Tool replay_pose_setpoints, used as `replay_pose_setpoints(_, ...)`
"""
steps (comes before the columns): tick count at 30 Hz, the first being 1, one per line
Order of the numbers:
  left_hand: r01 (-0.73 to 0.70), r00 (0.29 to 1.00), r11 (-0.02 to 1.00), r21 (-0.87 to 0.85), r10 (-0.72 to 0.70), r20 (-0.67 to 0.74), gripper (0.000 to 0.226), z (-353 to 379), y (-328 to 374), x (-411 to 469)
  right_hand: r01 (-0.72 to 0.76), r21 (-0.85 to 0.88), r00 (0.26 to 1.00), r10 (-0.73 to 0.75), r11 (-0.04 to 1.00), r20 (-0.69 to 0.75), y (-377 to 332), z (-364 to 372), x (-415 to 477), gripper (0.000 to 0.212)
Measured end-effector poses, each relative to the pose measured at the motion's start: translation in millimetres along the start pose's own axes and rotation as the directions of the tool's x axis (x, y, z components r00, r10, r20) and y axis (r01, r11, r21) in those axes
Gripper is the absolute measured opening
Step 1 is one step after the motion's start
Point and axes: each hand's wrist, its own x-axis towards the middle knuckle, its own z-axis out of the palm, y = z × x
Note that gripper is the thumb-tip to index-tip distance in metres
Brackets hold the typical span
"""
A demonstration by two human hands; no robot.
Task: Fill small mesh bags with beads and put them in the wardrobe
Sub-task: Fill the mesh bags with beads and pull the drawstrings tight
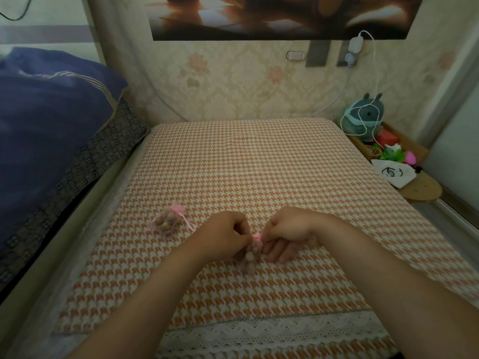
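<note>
A small pink mesh bag (251, 255) full of brownish beads rests on the houndstooth tablecloth (246, 164) between my hands. My left hand (223, 235) pinches the bag's pink ribbon at the gathered neck from the left. My right hand (287, 233) pinches the ribbon from the right, with its other fingers spread beside the bag. A second bead-filled pink mesh bag (169, 221), tied shut with a ribbon, lies on the cloth to the left of my left hand.
A blue pillow (49, 120) lies on the bed at the left, beside the table. At the right, a wooden shelf (404, 151) holds a plush toy (366, 115), a white charging cable, small colourful items and a white pouch (394, 173). Wallpapered wall stands behind.
</note>
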Motion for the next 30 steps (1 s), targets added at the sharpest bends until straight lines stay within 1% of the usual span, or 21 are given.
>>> replay_pose_setpoints(2,-0.027,0.988,0.999,0.041,0.033,-0.154,0.021,2.4,1.7,3.9,0.111,0.072,0.986,-0.101,0.991,-0.129,-2.9,-0.7,1.9,0.015)
replay_pose_setpoints(4,-0.038,0.959,0.999,-0.020,0.031,-0.283,0.025,5.3,5.5,7.4,0.227,0.145,0.949,-0.186,0.963,-0.254,-6.3,-1.6,3.9,0.013)
replay_pose_setpoints(6,-0.058,0.938,0.993,-0.105,0.017,-0.347,0.027,8.2,7.0,9.8,0.286,0.212,0.926,-0.213,0.934,-0.312,-7.7,-0.5,5.3,0.012)
replay_pose_setpoints(7,-0.072,0.933,0.990,-0.120,0.024,-0.359,0.027,8.7,6.5,9.8,0.296,0.218,0.920,-0.216,0.930,-0.326,-7.3,0.6,5.8,0.012)
replay_pose_setpoints(10,-0.071,0.943,0.992,-0.099,0.035,-0.332,0.026,6.6,0.5,9.2,0.314,0.193,0.915,-0.242,0.930,-0.323,-5.4,3.1,6.8,0.010)
replay_pose_setpoints(12,-0.015,0.958,0.992,-0.128,-0.022,-0.285,0.026,2.9,-3.3,10.8,0.323,0.177,0.914,-0.258,0.930,-0.314,-4.6,3.1,7.1,0.009)
replay_pose_setpoints(14,0.084,0.972,0.948,-0.309,-0.146,-0.184,0.017,-2.1,-5.3,11.5,0.329,0.171,0.915,-0.269,0.929,-0.299,-4.6,2.0,6.7,0.008)
replay_pose_setpoints(15,0.141,0.976,0.909,-0.392,-0.193,-0.096,0.018,-4.1,-6.2,10.4,0.335,0.176,0.917,-0.278,0.926,-0.286,-4.8,1.6,6.0,0.008)
replay_pose_setpoints(16,0.182,0.979,0.886,-0.426,-0.205,-0.007,0.029,-5.0,-7.3,9.3,0.343,0.181,0.919,-0.289,0.922,-0.269,-4.8,1.2,4.9,0.007)
replay_pose_setpoints(17,0.191,0.981,0.889,-0.415,-0.184,0.057,0.041,-4.0,-8.2,8.2,0.349,0.176,0.919,-0.300,0.920,-0.254,-4.6,1.0,3.7,0.007)
replay_pose_setpoints(18,0.169,0.985,0.902,-0.397,-0.149,0.082,0.049,-1.7,-7.7,7.1,0.355,0.159,0.919,-0.312,0.921,-0.243,-4.3,0.6,2.3,0.006)
replay_pose_setpoints(19,0.121,0.993,0.920,-0.372,-0.106,0.059,0.050,1.1,-6.0,7.0,0.362,0.132,0.915,-0.325,0.923,-0.240,-4.2,0.1,1.3,0.006)
replay_pose_setpoints(22,-0.003,0.990,0.951,-0.310,-0.040,-0.132,0.037,7.6,-2.6,12.4,0.402,0.057,0.886,-0.372,0.914,-0.277,-4.9,-3.8,0.0,0.007)
replay_pose_setpoints(23,-0.033,0.985,0.955,-0.296,-0.018,-0.169,0.034,8.6,-2.4,14.3,0.413,0.028,0.873,-0.388,0.910,-0.295,-5.0,-5.3,0.1,0.007)
replay_pose_setpoints(25,-0.058,0.984,0.955,-0.291,0.005,-0.179,0.036,10.6,-3.4,16.2,0.412,-0.105,0.847,-0.422,0.905,-0.323,-3.7,-8.5,0.9,0.006)
replay_pose_setpoints(27,-0.071,0.987,0.943,-0.326,0.018,-0.162,0.038,13.2,-4.8,14.9,0.397,-0.257,0.829,-0.464,0.881,-0.311,-1.6,-10.5,1.6,0.008)
replay_pose_setpoints(28,-0.084,0.987,0.936,-0.341,0.030,-0.161,0.034,14.1,-5.3,14.7,0.399,-0.290,0.826,-0.478,0.870,-0.298,-0.5,-10.8,1.7,0.009)
replay_pose_setpoints(30,-0.088,0.988,0.917,-0.389,0.030,-0.153,0.020,14.9,-4.7,15.6,0.422,-0.303,0.816,-0.504,0.854,-0.283,0.4,-10.9,2.3,0.010)
